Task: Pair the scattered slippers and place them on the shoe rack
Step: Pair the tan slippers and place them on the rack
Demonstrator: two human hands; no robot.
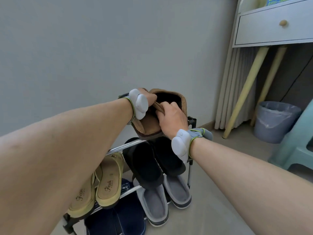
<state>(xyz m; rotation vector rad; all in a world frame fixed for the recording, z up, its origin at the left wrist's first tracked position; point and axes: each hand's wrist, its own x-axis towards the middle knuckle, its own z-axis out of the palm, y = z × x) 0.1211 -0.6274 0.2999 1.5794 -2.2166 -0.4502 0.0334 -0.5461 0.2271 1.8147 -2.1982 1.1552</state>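
While both arms reach over the rack, the scene reads so:

Left hand (149, 99): closed on the brown slippers (152, 122) from the far left side, thumb curled over the strap edge; a pale wrist device (138, 106) is strapped on.

Right hand (172, 117): fingers curled over the strap of the same brown slippers from the near right side — gripping them; a like wrist unit (180, 146) sits at this wrist.

Brown slippers: held together as a pair, heels toward the camera, above the top tier at the right end of the shoe rack (191, 122); whether the soles touch the top bars I cannot tell.

Shoe rack: metal bars with black corner joints, standing on the floor (220, 200) against the wall (84, 48).

Middle tier, left end: yellow sandals (108, 180), side by side, partly hidden by the left forearm.

Middle tier, right end: black slippers (149, 165) — paired, toes toward the wall.

Lower tier, right end: grey slippers (160, 200), paired, heels jutting past the front bar.

Lower level, left end: navy slippers (122, 221), just beside the grey pair.

Right of the rack: white drawer unit (274, 29) on pale legs, curtain (237, 82), grey bin (274, 122), teal stool (298, 146).
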